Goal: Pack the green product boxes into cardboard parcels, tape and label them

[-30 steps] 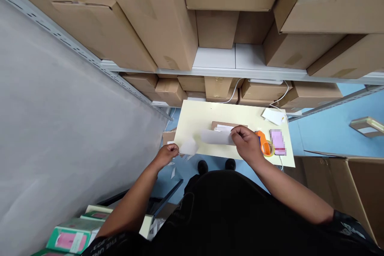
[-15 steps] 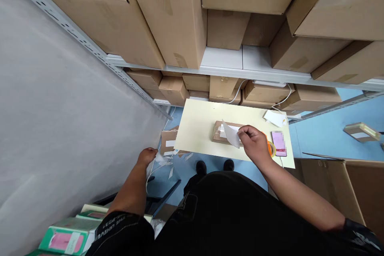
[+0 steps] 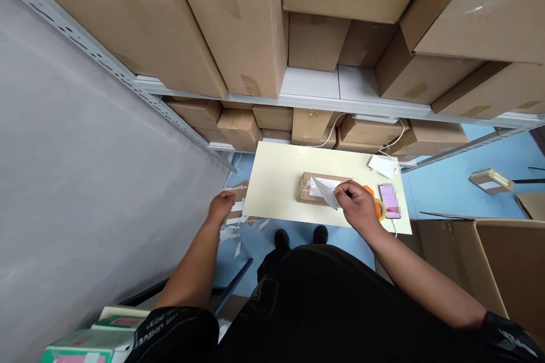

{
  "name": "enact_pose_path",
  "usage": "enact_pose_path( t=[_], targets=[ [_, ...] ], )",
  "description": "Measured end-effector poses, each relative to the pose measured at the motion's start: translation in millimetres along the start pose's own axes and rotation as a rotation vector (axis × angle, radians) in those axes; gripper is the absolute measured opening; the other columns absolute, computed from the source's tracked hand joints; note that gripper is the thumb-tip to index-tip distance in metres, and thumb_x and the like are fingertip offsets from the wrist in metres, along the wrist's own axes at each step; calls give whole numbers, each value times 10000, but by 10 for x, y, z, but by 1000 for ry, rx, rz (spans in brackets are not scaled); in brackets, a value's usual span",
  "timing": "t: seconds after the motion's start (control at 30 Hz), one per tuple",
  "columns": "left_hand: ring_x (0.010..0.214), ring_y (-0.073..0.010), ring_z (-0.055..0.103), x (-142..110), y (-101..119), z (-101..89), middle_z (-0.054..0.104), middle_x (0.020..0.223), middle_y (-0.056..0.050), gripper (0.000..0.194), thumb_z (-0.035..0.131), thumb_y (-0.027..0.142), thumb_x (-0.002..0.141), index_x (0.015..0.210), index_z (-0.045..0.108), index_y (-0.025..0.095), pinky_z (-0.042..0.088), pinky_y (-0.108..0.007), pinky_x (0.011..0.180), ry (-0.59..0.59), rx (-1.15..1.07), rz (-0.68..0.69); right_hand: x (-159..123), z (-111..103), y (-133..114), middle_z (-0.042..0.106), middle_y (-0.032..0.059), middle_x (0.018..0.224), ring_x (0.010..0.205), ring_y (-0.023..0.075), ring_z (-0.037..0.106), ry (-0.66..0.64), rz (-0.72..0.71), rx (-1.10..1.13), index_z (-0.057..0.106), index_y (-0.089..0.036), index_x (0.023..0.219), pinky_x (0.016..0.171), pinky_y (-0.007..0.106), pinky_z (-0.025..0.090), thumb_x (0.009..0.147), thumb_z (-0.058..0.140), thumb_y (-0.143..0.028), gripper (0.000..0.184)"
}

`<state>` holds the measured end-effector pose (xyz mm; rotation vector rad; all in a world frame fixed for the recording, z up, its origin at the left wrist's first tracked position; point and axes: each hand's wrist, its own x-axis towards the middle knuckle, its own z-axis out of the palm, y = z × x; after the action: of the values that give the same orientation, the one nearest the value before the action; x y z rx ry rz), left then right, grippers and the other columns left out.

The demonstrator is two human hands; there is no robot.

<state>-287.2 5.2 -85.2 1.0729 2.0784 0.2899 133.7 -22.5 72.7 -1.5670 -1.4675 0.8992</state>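
Observation:
My right hand [image 3: 358,205] pinches a white label sheet [image 3: 326,191] by its corner, holding it over a brown taped parcel [image 3: 307,188] that lies in the middle of a pale yellow table [image 3: 275,181]. My left hand [image 3: 221,206] hangs off the table's left edge, above the floor, with its fingers loosely curled and nothing visible in them. White paper scraps [image 3: 230,233] lie on the blue floor just below it. An orange tape dispenser [image 3: 377,206] is partly hidden behind my right hand.
A pink phone [image 3: 389,201] on a cable and a white charger [image 3: 382,165] lie at the table's right end. Shelves of cardboard boxes [image 3: 238,17] rise behind the table. A large open carton [image 3: 481,261] stands at right, green boxes [image 3: 85,343] at lower left.
My left hand let go of a white paper strip off the table's left side and has come back up toward the edge. My right hand lowered the label sheet onto the parcel.

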Motion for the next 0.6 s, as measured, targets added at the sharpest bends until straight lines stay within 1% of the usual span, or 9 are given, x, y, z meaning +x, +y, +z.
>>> enact_pose_path(
  t=[0.07,0.13,0.17,0.23,0.3,0.37,0.43,0.53,0.6],
  targets=[
    [817,-213,696,-217,377,199,747,905,-75,296,614,413,801,958,688,174,515,-279,687,-195,-266,78,10,1,10,655,14,801,758,184,604,-11,-17,-17,683,-221,782,694,318,467,901,625,-353,187],
    [727,-190,675,-455,782,366,737,860,-80,362,689,496,774,915,699,163,509,-284,653,-427,-420,136,26,-5,15,641,9,783,745,180,597,-30,-57,-26,686,-224,785,679,313,467,905,627,-346,182],
    [683,-176,659,-557,976,430,730,832,-80,405,706,546,770,888,698,159,500,-282,633,-512,-476,147,34,-11,16,631,6,773,736,178,592,-42,-87,-30,690,-226,790,671,310,468,908,629,-340,176],
    [612,-151,629,-697,1323,523,703,755,-63,493,685,646,780,836,685,156,463,-267,583,-618,-555,122,47,-33,17,614,3,755,714,172,581,-70,-161,-44,699,-227,802,656,307,471,914,633,-322,160],
    [571,-139,609,-741,1591,588,680,694,-51,566,644,721,780,790,675,156,425,-256,543,-704,-584,58,51,-68,23,612,8,750,701,171,577,-101,-237,-62,708,-229,820,645,311,477,921,633,-301,145],
    [548,-134,599,-719,1775,650,671,661,-46,565,649,718,771,755,674,154,400,-252,519,-798,-556,18,49,-115,37,629,17,767,707,176,588,-137,-306,-73,718,-233,851,641,317,488,930,626,-284,131],
    [534,-131,596,-681,1885,719,669,646,-40,493,696,642,752,737,680,150,385,-250,507,-873,-514,11,45,-172,59,640,23,778,719,180,600,-178,-360,-80,722,-238,874,644,321,497,940,616,-269,128],
    [525,-123,592,-657,1955,829,665,639,-33,358,766,489,692,718,685,141,372,-242,494,-925,-495,8,43,-268,105,633,21,776,729,178,602,-215,-413,-91,719,-238,886,656,320,499,950,608,-249,129],
    [531,-124,599,-663,1968,895,672,648,-36,321,789,437,663,718,685,138,380,-237,492,-940,-500,-9,47,-332,141,629,18,781,733,175,601,-213,-436,-99,717,-239,894,663,317,499,951,611,-237,120]
  ],
)
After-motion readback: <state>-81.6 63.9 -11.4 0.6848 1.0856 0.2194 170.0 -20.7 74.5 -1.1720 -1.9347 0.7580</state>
